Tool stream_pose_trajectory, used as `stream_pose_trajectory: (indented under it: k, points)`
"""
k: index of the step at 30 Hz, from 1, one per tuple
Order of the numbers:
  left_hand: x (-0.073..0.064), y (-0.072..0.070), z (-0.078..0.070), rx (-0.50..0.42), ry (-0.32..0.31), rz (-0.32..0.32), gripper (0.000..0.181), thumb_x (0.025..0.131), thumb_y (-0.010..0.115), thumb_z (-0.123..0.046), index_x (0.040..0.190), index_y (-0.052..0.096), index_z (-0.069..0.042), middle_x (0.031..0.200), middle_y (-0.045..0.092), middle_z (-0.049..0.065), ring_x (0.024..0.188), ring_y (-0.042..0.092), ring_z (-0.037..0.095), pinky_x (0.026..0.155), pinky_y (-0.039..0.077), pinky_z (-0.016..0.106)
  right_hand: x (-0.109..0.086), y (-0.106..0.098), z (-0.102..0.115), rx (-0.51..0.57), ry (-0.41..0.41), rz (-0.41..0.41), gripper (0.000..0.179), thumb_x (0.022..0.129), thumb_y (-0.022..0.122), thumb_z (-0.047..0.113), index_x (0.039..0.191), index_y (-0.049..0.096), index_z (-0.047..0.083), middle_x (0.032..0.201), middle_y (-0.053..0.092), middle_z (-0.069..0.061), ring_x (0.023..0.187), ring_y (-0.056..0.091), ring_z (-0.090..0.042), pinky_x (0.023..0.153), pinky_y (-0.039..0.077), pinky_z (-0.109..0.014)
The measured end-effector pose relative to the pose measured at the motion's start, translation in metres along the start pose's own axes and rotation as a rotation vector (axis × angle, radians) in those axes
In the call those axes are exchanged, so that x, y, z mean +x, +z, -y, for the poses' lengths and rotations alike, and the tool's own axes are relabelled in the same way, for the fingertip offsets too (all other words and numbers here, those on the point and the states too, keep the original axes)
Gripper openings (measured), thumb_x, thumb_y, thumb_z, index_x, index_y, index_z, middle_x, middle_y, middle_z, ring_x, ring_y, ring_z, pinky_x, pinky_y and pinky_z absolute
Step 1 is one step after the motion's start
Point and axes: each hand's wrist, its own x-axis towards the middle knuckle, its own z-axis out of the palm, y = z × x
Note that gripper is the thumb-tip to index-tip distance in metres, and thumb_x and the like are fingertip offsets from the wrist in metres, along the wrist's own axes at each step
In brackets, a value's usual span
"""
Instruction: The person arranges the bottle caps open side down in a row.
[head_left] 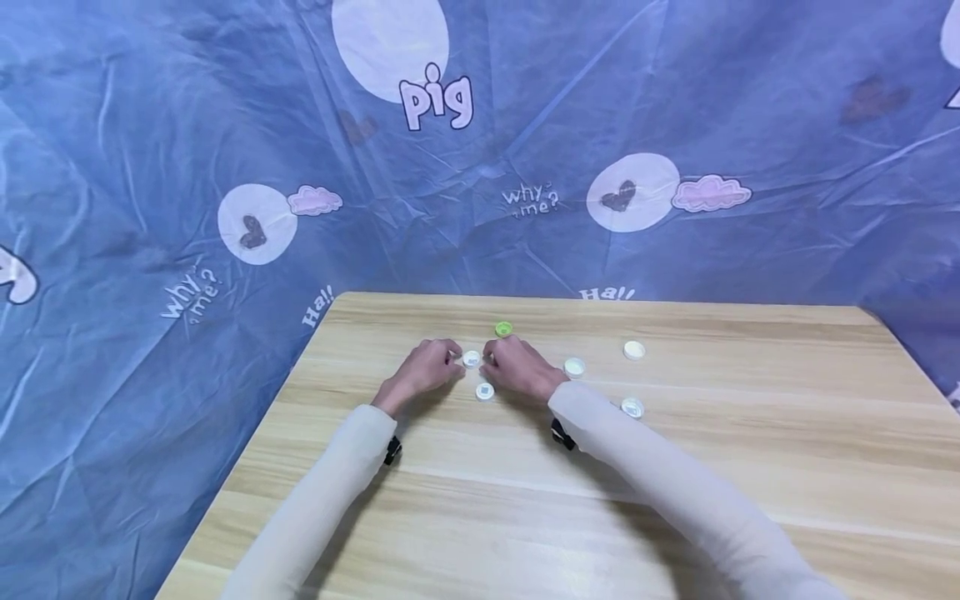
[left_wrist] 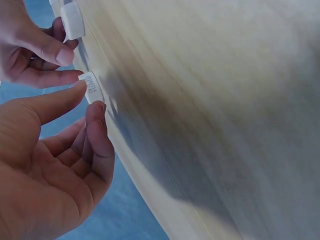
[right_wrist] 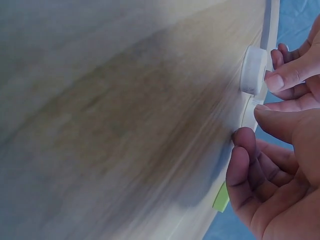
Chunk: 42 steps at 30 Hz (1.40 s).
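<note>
In the head view a round white cap [head_left: 471,359] with a blue mark lies between the two hands. My left hand [head_left: 426,367] holds its left side with thumb and index finger; small printing shows on the cap's side [left_wrist: 92,88] in the left wrist view. My right hand [head_left: 517,365] holds its right side between thumb and index finger, with the other fingers curled. Part of this cap is hidden behind the thumb in the right wrist view. Closer to me sits a second white cap [head_left: 485,392] with a blue square, which neither hand grips.
A green cap [head_left: 504,329] lies just beyond the right hand. More white caps [head_left: 574,367], [head_left: 633,350] and a clear-looking one [head_left: 632,407] lie to the right on the wooden table [head_left: 480,517]. Blue printed cloth [head_left: 465,233] hangs behind the table and at its left.
</note>
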Motion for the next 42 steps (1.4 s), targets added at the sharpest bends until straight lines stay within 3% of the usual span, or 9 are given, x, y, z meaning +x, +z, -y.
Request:
stream_pose_trajectory:
  k: [8, 15, 27, 35, 42]
  points:
    - [0.007, 0.007, -0.001, -0.003, 0.014, 0.028, 0.037, 0.084, 0.071, -0.013, 0.117, 0.063, -0.001, 0.067, 0.058, 0.001, 0.055, 0.050, 0.012, 0.057, 0.044, 0.028, 0.003, 0.004, -0.003, 0.004, 0.022, 0.004, 0.016, 0.087, 0.066, 0.010, 0.099, 0.070, 0.000, 0.088, 0.069, -0.009, 0.063, 0.058, -0.010, 0.064, 0.051, -0.025]
    - [0.010, 0.009, -0.001, 0.017, 0.042, 0.010, 0.022, 0.084, 0.070, -0.010, 0.105, 0.069, -0.005, 0.065, 0.057, 0.000, 0.055, 0.047, 0.012, 0.055, 0.041, 0.027, 0.003, 0.004, -0.003, 0.056, 0.031, 0.020, 0.019, 0.087, 0.067, 0.008, 0.103, 0.068, -0.002, 0.091, 0.069, -0.012, 0.062, 0.059, -0.009, 0.063, 0.051, -0.022]
    - [0.012, 0.011, -0.005, 0.007, 0.050, 0.002, 0.016, 0.083, 0.070, -0.008, 0.099, 0.070, -0.008, 0.067, 0.058, -0.003, 0.055, 0.047, 0.011, 0.055, 0.041, 0.027, 0.005, 0.004, -0.005, 0.029, -0.011, 0.002, 0.015, 0.085, 0.067, 0.006, 0.098, 0.070, -0.001, 0.081, 0.069, -0.008, 0.056, 0.056, -0.007, 0.057, 0.049, -0.020]
    - [0.008, 0.011, -0.009, -0.013, 0.081, -0.003, 0.017, 0.084, 0.071, -0.011, 0.101, 0.069, -0.007, 0.066, 0.059, -0.002, 0.052, 0.046, 0.009, 0.051, 0.039, 0.024, -0.001, -0.005, -0.003, 0.086, 0.008, -0.005, 0.017, 0.085, 0.071, 0.011, 0.098, 0.069, 0.001, 0.080, 0.068, -0.006, 0.062, 0.059, -0.007, 0.059, 0.049, -0.018]
    - [0.002, 0.007, -0.018, -0.070, 0.136, -0.017, 0.019, 0.088, 0.066, -0.010, 0.106, 0.067, -0.004, 0.072, 0.064, -0.002, 0.054, 0.052, 0.008, 0.050, 0.043, 0.023, -0.012, -0.020, -0.001, 0.106, -0.028, -0.032, 0.021, 0.084, 0.072, 0.011, 0.101, 0.068, -0.001, 0.081, 0.068, -0.006, 0.064, 0.059, -0.007, 0.059, 0.049, -0.017]
